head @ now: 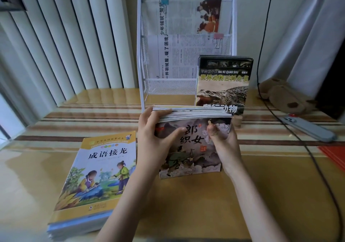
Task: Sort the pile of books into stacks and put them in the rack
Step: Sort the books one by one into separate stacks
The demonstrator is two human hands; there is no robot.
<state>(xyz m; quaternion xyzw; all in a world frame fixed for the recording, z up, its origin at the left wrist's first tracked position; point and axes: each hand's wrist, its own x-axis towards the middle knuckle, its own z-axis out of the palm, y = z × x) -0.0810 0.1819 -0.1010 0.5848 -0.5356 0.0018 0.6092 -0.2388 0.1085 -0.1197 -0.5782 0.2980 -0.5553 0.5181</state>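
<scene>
A stack of thin picture books [192, 143] stands upright on its lower edge in the middle of the table, cover facing me. My left hand [155, 139] grips its left side, fingers over the top left corner and thumb on the cover. My right hand [224, 141] grips its right side, thumb pressed on the cover. Behind it stands a dark animal encyclopedia stack [224, 85], upright in front of the white wire rack [143, 59]. A stack of yellow-covered books [97, 171] lies flat at my left.
Clipped newspapers [186, 55] fill the rack's tiers. A grey phone [308, 128] and a black cable [276, 111] lie on the right, with a brown plush toy [283, 94] behind and red sheets [334, 154] at the right edge. Vertical blinds [56, 36] hang at the left.
</scene>
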